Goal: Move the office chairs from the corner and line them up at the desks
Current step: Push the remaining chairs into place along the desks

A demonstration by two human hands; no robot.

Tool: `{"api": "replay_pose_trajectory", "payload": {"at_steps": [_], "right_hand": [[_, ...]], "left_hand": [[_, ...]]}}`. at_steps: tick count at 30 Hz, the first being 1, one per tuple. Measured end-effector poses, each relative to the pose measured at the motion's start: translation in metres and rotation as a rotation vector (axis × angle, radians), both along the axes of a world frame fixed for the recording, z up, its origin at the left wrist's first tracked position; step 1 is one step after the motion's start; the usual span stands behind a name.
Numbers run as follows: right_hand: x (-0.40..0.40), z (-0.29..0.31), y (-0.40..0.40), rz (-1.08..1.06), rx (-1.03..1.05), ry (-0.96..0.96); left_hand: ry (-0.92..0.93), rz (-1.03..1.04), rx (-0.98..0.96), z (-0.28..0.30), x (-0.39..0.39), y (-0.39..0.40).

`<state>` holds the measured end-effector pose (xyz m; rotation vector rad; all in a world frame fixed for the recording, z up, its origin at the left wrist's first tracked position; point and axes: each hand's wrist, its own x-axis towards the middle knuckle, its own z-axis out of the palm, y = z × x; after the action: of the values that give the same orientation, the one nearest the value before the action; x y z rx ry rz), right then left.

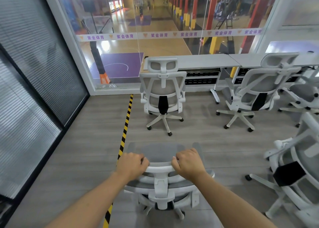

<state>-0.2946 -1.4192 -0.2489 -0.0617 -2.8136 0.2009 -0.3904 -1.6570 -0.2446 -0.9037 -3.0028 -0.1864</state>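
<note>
A white office chair with grey mesh [161, 186] stands right in front of me, its back toward me. My left hand [132, 164] and my right hand [187, 162] both grip the top of its headrest. Ahead, a second white chair [163, 93] faces the left end of the white desk [203, 61] by the glass wall. A third chair [255, 93] stands tilted at the adjoining desk [248, 59]. More white chairs crowd the right edge, one close by [296, 172] and one farther back [303, 93].
A yellow and black floor tape line [126, 126] runs from the glass wall toward me, just left of my chair. Dark blinds [34, 72] cover the left wall. Bare grey floor [207, 141] lies between my chair and the desks.
</note>
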Motion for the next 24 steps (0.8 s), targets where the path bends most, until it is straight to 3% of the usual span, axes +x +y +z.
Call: {"api": "replay_pose_trajectory", "payload": {"at_steps": [24], "right_hand": [[-0.026, -0.002, 0.012, 0.005, 0.020, 0.008]], "left_hand": [[0.007, 0.003, 0.019, -0.003, -0.024, 0.010]]}}
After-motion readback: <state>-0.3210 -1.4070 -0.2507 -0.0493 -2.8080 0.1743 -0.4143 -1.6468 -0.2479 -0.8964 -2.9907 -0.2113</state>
